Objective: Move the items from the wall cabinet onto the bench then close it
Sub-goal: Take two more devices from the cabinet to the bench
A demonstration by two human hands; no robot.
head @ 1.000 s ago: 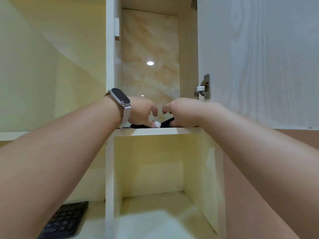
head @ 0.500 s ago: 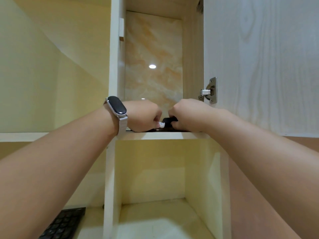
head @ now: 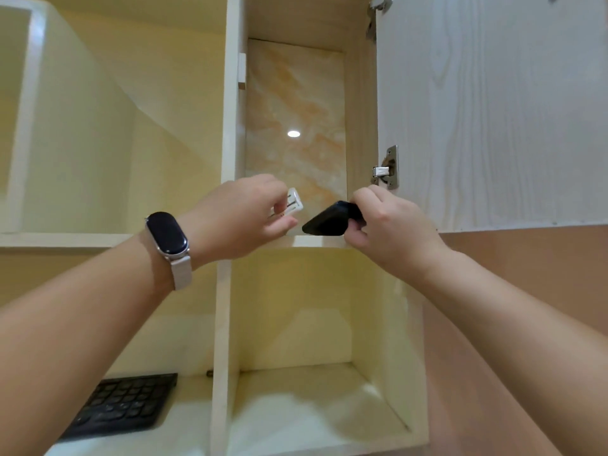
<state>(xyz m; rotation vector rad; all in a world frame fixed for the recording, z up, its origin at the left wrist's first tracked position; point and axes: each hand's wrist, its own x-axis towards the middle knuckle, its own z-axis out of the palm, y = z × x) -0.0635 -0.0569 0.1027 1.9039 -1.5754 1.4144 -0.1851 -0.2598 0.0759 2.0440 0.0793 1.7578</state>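
Below the arms, a keyboard [head: 121, 406] lies on the bench [head: 184, 432]. Higher up, the left hand [head: 243, 218] pinches a white plug [head: 292, 204] and the right hand [head: 391, 225] grips a flat black device [head: 329, 220], long axis pointing left; both hang just above the cabinet shelf [head: 316, 241], door [head: 493, 110] open.

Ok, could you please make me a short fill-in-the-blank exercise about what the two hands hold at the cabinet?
1. The left hand holds a small ___ plug.
2. The right hand grips a flat ___ item.
3. The door stands ___.
4. The watch is on the ___ wrist.
Missing words: white, black, open, left.
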